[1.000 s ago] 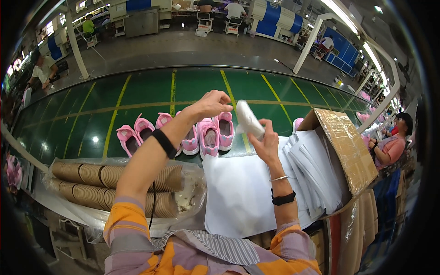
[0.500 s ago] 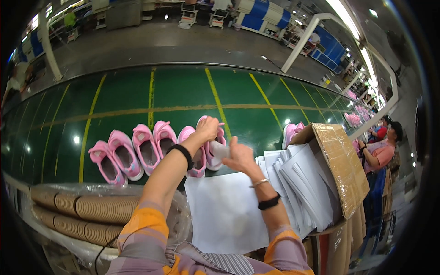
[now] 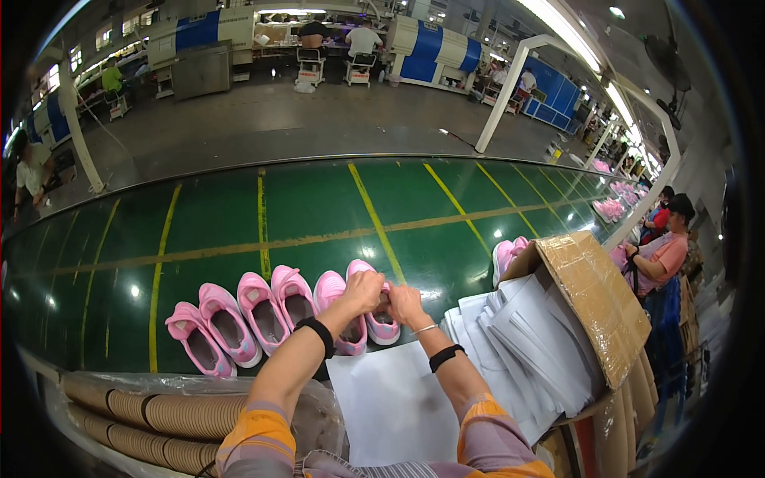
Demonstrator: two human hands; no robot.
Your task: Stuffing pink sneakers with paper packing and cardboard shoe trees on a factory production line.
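Pink, a shoe [image 3: 385, 331] stood by the green belt's [image 3: 307, 205] near edge, left hand [image 3: 364, 291] and right hand [image 3: 407, 305] over it, finger grip indiscernible.

Just below mid-frame, the left hand [image 3: 365, 291] and right hand [image 3: 407, 306] meet at the opening of a pink shoe [image 3: 386, 330], ending a row [image 3: 273, 341] on the green belt [image 3: 311, 199]; white sheets [image 3: 522, 338] lean out of a cardboard box [image 3: 599, 299] at right, brown ribbed rolls [image 3: 195, 421] lie lower left
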